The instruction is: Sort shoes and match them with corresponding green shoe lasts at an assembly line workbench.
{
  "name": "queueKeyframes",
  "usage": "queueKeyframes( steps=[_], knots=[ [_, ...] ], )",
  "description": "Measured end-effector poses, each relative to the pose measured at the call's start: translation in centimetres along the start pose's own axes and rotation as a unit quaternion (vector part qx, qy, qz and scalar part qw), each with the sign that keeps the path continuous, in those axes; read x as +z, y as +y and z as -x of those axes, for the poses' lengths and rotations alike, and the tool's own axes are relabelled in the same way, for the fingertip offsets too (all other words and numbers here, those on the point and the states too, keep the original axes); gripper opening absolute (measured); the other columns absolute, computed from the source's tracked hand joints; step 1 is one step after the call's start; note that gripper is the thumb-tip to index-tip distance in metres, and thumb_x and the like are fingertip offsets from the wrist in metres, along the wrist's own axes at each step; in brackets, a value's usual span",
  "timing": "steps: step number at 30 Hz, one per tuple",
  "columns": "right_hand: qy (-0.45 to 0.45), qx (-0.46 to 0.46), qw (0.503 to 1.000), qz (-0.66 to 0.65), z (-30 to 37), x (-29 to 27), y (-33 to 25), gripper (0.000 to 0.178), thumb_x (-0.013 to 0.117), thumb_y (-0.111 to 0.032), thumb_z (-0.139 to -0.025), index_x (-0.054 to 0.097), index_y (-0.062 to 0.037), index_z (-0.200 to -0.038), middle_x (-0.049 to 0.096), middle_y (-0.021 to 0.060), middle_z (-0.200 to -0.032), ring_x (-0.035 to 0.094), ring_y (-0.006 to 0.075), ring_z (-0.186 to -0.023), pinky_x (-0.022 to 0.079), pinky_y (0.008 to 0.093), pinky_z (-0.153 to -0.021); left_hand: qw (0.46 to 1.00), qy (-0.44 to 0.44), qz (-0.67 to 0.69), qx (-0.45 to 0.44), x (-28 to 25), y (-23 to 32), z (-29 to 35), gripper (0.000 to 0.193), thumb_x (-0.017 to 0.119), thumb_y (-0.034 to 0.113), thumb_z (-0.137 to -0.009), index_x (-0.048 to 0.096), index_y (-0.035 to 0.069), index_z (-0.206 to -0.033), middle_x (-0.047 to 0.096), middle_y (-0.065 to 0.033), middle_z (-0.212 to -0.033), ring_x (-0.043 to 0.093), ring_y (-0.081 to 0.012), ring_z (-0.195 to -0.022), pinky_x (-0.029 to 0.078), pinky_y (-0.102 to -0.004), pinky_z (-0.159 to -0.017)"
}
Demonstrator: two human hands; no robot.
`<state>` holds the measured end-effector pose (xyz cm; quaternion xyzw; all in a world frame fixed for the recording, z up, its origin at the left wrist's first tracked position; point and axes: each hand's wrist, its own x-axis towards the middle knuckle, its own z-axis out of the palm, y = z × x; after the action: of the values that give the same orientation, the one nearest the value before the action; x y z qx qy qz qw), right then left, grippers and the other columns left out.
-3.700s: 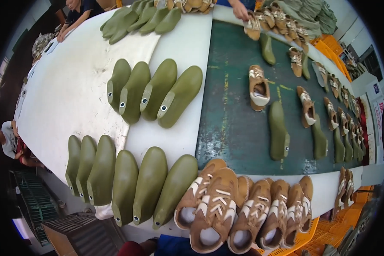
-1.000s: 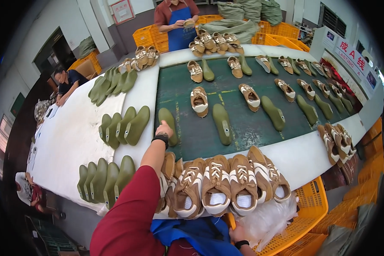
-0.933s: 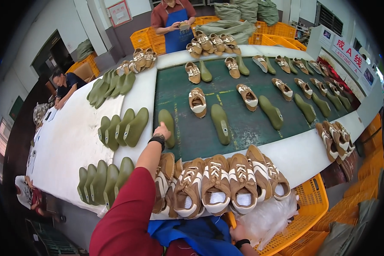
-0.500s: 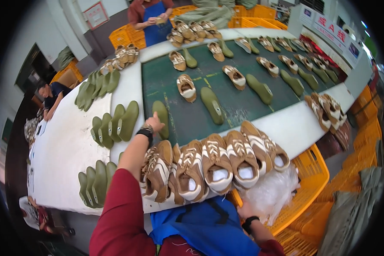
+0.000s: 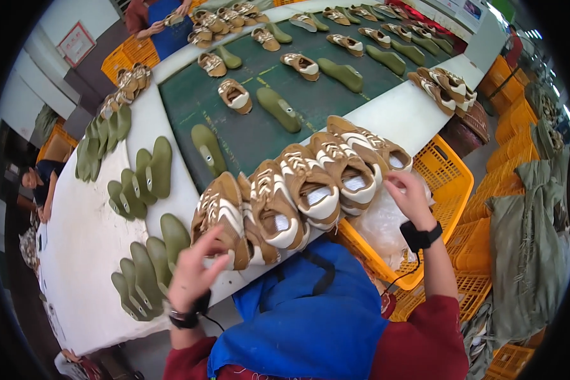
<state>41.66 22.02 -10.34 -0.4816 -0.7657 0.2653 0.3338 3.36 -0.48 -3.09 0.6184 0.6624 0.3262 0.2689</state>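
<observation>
A row of brown-and-white lace-up sneakers lines the near table edge, heels toward me. At its left end my left hand hovers by the outermost shoe, fingers apart and holding nothing. My right hand is at the other end, beside the heel of the rightmost shoe; its thumb and fingers are loosely curved, with nothing visible between them. Beyond the row, a green shoe last rests on the dark green belt. Another last lies beside a single sneaker.
More green lasts stand in groups on the white tabletop at left. A yellow crate with clear plastic bags is by my right arm. Sneaker-and-last pairs cover the far belt. A co-worker in a blue apron handles a shoe across the table.
My left hand has left the nearest last on the belt and come back to the sneaker row. My right hand has risen from the crate's edge to the row's right end. The view has shifted.
</observation>
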Motion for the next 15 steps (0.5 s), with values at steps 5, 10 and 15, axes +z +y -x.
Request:
queueKeyframes(
  steps=[5, 10, 15],
  knots=[
    [-0.123, -0.157, 0.966, 0.165, -2.3, 2.4, -6.9, 0.035, 0.072, -0.019, -0.072, 0.063, -0.0053, -0.102, 0.059, 0.0115, -0.108, 0.06, 0.0287, -0.091, 0.049, 0.036, -0.077, 0.989, 0.104, -0.097, 0.028, 4.9, -1.6, 3.5, 0.048, 0.068, 0.01, -0.077, 0.052, 0.003, -0.121, 0.059, -0.0176, -0.111, 0.056, -0.034, -0.101, 0.045, -0.0392, -0.087],
    [-0.168, -0.095, 0.953, 0.235, -1.7, 2.4, -6.9, 0.032, 0.075, -0.018, -0.065, 0.06, -0.0052, -0.091, 0.057, 0.0111, -0.108, 0.058, 0.0324, -0.093, 0.048, 0.0368, -0.078, 0.988, 0.116, -0.083, 0.064, 4.7, -2.8, 4.9, 0.045, 0.068, 0.011, -0.077, 0.053, 0.002, -0.119, 0.057, -0.0173, -0.114, 0.055, -0.0347, -0.102, 0.045, -0.0397, -0.088],
    [-0.032, -0.142, 0.964, 0.224, -0.8, 2.2, -10.0, 0.03, 0.076, -0.015, -0.064, 0.06, -0.0051, -0.088, 0.057, 0.0128, -0.085, 0.057, 0.0323, -0.084, 0.047, 0.0384, -0.071, 0.987, 0.139, -0.066, 0.043, 3.5, -2.3, 5.0, 0.042, 0.068, 0.008, -0.076, 0.055, 0.002, -0.115, 0.057, -0.0168, -0.115, 0.055, -0.0331, -0.104, 0.045, -0.0394, -0.089]
  ],
)
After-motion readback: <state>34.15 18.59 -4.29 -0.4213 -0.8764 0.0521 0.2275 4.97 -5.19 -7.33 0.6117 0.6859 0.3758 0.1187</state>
